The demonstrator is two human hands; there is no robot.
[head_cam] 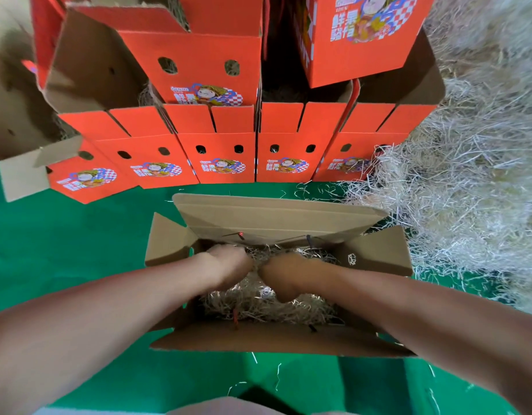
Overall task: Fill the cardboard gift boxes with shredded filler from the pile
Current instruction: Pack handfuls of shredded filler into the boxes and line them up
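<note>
Two hands [229,266] [284,275], one open box [273,217]

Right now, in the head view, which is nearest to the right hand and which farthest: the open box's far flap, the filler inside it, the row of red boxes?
From the right hand:
1. filler inside the box: directly beneath, touching it.
2. far flap: just ahead of the hand.
3. row of red boxes: behind that flap, farthest ahead.
</note>
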